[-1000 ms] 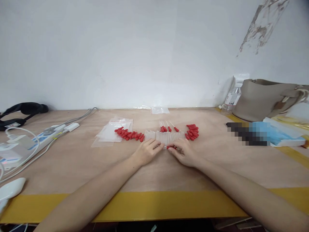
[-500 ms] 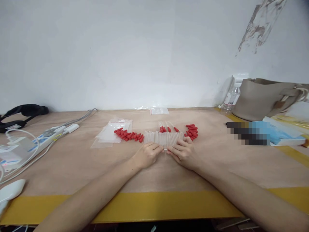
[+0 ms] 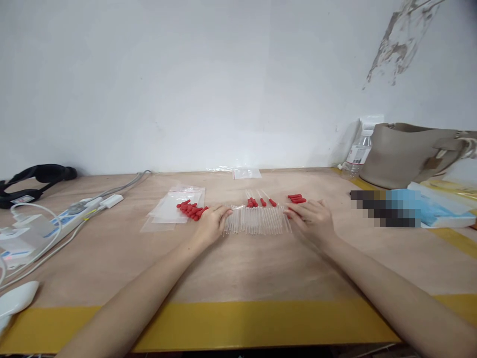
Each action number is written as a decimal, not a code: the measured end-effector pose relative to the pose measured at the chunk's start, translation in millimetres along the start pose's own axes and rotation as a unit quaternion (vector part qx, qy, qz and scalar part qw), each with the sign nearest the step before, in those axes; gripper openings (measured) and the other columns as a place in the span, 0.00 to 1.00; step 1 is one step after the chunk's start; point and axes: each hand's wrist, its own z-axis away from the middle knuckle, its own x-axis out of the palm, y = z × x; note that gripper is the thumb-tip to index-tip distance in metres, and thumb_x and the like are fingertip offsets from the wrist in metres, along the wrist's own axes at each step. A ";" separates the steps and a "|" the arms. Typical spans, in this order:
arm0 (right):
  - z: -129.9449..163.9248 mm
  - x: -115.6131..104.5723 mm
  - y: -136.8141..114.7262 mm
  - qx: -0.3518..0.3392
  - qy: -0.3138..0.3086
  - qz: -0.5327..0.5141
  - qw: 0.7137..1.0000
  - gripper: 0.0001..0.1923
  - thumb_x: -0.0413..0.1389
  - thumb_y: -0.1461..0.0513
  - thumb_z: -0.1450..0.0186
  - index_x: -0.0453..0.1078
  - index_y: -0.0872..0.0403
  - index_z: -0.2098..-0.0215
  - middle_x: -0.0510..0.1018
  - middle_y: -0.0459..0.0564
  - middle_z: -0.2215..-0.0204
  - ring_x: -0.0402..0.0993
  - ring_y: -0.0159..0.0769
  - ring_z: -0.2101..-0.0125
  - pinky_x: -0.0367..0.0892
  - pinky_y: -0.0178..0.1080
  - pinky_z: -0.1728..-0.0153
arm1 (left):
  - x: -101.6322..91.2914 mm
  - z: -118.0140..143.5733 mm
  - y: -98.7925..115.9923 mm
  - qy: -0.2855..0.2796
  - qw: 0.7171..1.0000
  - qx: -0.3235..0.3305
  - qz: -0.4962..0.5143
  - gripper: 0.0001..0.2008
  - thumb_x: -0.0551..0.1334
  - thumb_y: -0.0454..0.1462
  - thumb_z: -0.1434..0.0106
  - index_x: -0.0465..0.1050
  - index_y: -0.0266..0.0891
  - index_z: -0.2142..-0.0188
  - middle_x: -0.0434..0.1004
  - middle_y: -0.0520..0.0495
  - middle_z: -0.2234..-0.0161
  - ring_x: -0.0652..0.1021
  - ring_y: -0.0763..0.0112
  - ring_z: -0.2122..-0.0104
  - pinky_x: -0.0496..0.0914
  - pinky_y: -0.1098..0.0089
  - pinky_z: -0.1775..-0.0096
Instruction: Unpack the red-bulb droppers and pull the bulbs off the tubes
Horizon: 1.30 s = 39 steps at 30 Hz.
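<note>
Slender clear tubes (image 3: pixel 257 221) lie side by side in a row on the table, their near ends uneven. At the row's left end is my left hand (image 3: pixel 212 223), fingers extended and slightly curved, with a bit of red showing by the fingertips. My right hand (image 3: pixel 313 219) rests at the right end, fingers stretched toward the tubes, and red also shows at its fingertips. Small red rubber bulbs (image 3: pixel 191 210) are heaped left of my left hand. More red bulbs (image 3: pixel 296 198) lie behind my right fingers. Several tubes fitted with red bulbs (image 3: pixel 263 202) lie behind the row.
Clear zip bags (image 3: pixel 167 209) are stacked to the left, and a small bag (image 3: pixel 246 173) is near the wall. A power strip (image 3: pixel 70 216) with cables stands far left. On the right are a bottle (image 3: pixel 358 155), a grey handbag (image 3: pixel 402 154) and a blue item (image 3: pixel 428 206).
My hands have moved apart from the near middle of the tubes to the row's two ends. The tubes now lie less evenly, and my hands cover part of the red bulbs.
</note>
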 end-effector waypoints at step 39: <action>-17.5 43.9 129.2 0.388 -0.257 -0.098 0.880 0.09 0.56 0.57 0.47 0.75 0.54 0.73 0.78 0.48 0.73 0.72 0.35 0.72 0.63 0.35 0.71 | 22.3 4.6 7.7 -0.032 0.996 0.042 -0.066 0.15 0.52 0.42 0.38 0.69 0.38 0.57 0.68 0.42 0.57 0.66 0.60 0.54 0.62 0.58 0.55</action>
